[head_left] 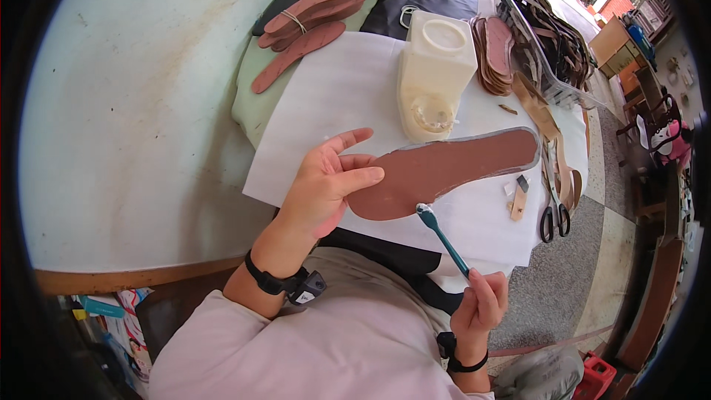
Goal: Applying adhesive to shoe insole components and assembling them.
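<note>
My left hand (331, 181) holds a brown shoe insole (452, 167) by its heel end, flat over a white sheet of paper (348, 96). The insole's toe end has a pale, shiny edge. My right hand (480, 305) grips the handle of a teal toothbrush (442, 235), whose bristle head touches the insole's near edge by the heel. A cream plastic jug (437, 67) with an open mouth lies on the paper just beyond the insole.
Bundles of brown insoles (315, 11) lie at the back left, another stack (498, 55) right of the jug. Black scissors (554, 211) and leather strips lie at the right. A clear tray of straps (552, 41) stands behind. The table edge (141, 278) runs at lower left.
</note>
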Demonstrator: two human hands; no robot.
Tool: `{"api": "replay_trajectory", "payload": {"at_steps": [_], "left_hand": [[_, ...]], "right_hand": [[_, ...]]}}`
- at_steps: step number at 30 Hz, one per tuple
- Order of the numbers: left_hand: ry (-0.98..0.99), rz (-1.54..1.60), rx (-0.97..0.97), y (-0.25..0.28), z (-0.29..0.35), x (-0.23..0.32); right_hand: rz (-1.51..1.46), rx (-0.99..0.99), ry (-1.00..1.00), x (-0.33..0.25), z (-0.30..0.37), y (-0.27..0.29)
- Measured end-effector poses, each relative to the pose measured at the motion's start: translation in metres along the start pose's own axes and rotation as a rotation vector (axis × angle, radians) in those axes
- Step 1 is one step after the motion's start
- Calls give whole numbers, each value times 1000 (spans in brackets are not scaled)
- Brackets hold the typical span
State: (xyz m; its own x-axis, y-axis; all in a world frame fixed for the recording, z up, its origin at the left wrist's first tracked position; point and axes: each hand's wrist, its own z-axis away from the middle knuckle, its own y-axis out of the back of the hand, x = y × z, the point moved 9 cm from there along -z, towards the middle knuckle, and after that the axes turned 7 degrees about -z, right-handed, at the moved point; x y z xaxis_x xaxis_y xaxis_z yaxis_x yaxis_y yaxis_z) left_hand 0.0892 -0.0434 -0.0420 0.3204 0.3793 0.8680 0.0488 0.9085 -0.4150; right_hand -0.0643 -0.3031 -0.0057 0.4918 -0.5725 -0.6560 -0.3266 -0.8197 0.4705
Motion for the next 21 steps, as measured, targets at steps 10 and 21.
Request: {"api": "replay_trajectory", "payload": {"at_steps": [10, 21], "left_hand": [[42, 25, -56, -4, 7, -4], [57, -25, -29, 6, 9, -5]], "right_hand": [[127, 110, 4, 9, 0, 18], [327, 247, -64, 33, -2, 58]]}}
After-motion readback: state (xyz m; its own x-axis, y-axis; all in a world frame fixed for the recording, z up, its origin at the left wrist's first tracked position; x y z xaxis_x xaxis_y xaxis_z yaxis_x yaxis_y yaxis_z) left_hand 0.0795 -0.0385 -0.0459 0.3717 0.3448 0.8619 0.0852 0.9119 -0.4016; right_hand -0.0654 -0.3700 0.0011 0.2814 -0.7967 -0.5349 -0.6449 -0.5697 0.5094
